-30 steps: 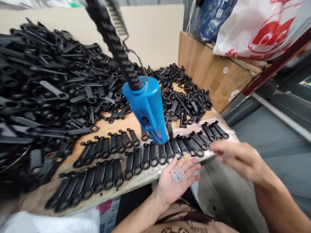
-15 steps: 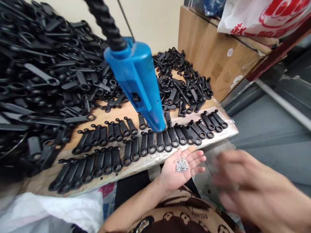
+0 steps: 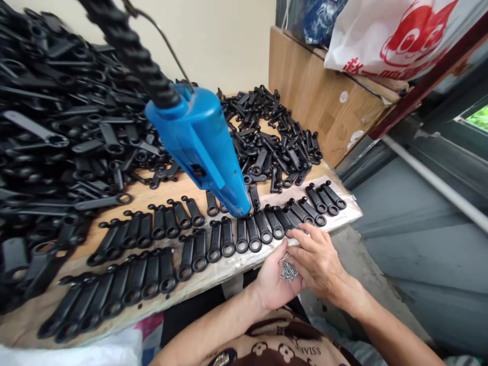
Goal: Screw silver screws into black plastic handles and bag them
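Note:
In the head view, my left hand [image 3: 272, 284] is cupped palm up just off the front edge of the bench. It holds a small heap of silvery screws [image 3: 289, 271]. My right hand [image 3: 322, 267] lies against its fingers and reaches over the heap, with the fingertips bent in; whatever sits between them is hidden. Beyond both hands, black plastic crank-shaped arms [image 3: 215, 241], each with a ring at one end, lie in rows along the bench. A blue electric screwdriver [image 3: 208, 147] hangs over these rows, its lower end near the middle.
A tall pile of similar black arms [image 3: 57, 122] fills the left back of the bench [image 3: 240, 259]. A smaller heap of short black parts [image 3: 274, 137] lies behind the screwdriver. At right stand a wooden box [image 3: 305, 86] and a white plastic bag [image 3: 366, 40].
My right hand has come in from the right, where it was blurred, and now meets my left hand over the screws. The view has shifted slightly, and my left fingers are more covered.

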`<action>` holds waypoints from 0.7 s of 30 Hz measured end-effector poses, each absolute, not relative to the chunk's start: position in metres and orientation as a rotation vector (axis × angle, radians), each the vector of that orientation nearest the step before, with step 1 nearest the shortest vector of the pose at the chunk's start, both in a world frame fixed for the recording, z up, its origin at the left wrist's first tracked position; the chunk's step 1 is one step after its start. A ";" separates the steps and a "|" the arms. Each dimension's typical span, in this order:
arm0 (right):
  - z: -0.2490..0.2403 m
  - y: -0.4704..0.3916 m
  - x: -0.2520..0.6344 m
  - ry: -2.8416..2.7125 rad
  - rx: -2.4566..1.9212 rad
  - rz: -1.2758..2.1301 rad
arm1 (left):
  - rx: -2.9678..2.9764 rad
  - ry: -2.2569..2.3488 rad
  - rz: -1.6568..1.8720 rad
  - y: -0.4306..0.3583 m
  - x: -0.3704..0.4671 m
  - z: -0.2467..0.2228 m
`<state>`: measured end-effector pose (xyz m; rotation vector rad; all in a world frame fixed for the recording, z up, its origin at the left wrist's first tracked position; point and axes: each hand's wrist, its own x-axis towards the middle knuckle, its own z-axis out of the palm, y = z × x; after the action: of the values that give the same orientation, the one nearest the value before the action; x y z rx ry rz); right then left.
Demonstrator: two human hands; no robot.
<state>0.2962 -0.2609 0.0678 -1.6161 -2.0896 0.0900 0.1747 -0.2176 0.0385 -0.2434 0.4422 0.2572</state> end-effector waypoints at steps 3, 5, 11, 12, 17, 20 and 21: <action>0.066 -0.258 0.295 -2.051 -1.654 0.038 | -0.235 0.444 0.251 -0.215 0.179 0.038; 0.064 -0.257 0.296 -2.052 -1.663 0.019 | -0.229 0.437 0.245 -0.213 0.182 0.038; 0.064 -0.254 0.304 -2.088 -1.680 0.009 | -0.097 0.419 0.214 -0.212 0.191 0.039; 0.065 -0.254 0.306 -2.098 -1.684 -0.001 | -0.090 0.424 0.214 -0.212 0.192 0.039; 0.062 -0.251 0.308 -2.073 -1.760 0.020 | -0.099 0.410 0.247 -0.208 0.200 0.033; 0.053 -0.248 0.310 -2.033 -1.795 0.061 | -0.094 0.372 0.232 -0.203 0.205 0.027; 0.050 -0.246 0.310 -2.026 -1.797 0.068 | -0.076 0.356 0.224 -0.202 0.206 0.025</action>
<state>0.3101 -0.2464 0.0498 -1.7968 -2.0264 0.0679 0.2064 -0.2017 0.0246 -0.0761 0.3562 0.2239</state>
